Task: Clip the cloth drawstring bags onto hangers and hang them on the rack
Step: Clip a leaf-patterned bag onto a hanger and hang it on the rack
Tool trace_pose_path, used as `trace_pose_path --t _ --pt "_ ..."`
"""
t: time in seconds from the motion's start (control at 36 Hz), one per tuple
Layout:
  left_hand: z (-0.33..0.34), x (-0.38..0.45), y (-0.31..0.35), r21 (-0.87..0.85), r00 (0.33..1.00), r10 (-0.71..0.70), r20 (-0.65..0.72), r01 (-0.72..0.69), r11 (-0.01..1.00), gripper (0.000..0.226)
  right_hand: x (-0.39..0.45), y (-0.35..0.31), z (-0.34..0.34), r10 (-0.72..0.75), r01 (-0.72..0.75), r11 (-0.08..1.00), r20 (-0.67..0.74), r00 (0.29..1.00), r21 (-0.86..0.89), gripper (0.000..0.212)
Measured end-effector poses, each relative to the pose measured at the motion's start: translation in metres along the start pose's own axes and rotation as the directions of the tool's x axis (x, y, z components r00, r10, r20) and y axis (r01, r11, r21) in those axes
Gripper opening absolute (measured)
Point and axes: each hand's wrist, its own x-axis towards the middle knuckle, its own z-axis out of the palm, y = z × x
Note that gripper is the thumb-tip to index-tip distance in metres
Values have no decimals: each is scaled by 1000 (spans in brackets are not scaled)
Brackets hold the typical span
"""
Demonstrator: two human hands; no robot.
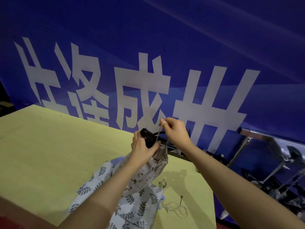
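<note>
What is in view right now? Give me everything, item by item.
Brown-patterned cloth drawstring bag: one, lifted over the table.
Beige drawstring: one, pulled upward from that bag.
Black hanger clip: one, at the bag's top.
Blue leaf-print cloth bags: pile, count unclear, near table edge.
Loose beige cord: one tangle, on table.
Yellow-green table: one.
Blue banner with white characters: one, behind.
Metal rack: one, right.
Left hand: grips clip.
Right hand: pinches drawstring.

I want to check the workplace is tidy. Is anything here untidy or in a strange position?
Mostly tidy. The leaf-print bags lie in a rumpled heap on the table, and a loose drawstring trails tangled near the table's right edge. Nothing looks spilled or damaged.
</note>
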Motion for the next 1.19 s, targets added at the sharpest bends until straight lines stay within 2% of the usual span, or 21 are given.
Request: trace_pose_path --t 0.08,0.17,0.19,0.25,0.33,0.5,0.64,0.78,0.92,1.06,1.19 --pt "-10 0 12 -206 997 22 -69 -36 978 57 7 -9 -4 37 -32 993 -42 998 110 30" --pt "-18 6 25 -205 987 84 -138 -112 972 46 14 -16 -5 29 -23 991 -41 999 131 30" --pt "-20 8 27 -156 982 127 -139 -148 977 36 16 -19 -5 29 -23 990 -43 999 140 29" --pt "-22 13 29 49 964 248 -98 -244 969 14 19 -23 -6 32 -21 987 -64 997 161 28" --pt "-22 15 27 271 948 318 20 -311 911 11 25 -29 -9 42 -18 975 -102 994 222 25" --pt "-23 15 39 481 956 290 52 -279 831 44 38 -45 -15 44 2 965 -169 985 261 31" --pt "-31 21 56 565 959 283 -5 -230 792 38 48 -62 -18 52 10 964 -228 972 264 47" --pt "-42 31 82 646 944 330 -17 -242 724 40 59 -83 -31 17 73 953 -291 957 294 45" --pt "-49 43 109 706 935 354 -25 -234 668 36 70 -97 -46 43 80 946 -368 929 314 50" --pt "-47 44 129 632 949 312 -42 -217 744 30 78 -107 -62 21 110 950 -412 911 293 48" --pt "-39 51 135 675 973 229 17 -180 716 32 76 -103 -81 7 114 962 -444 896 246 49"
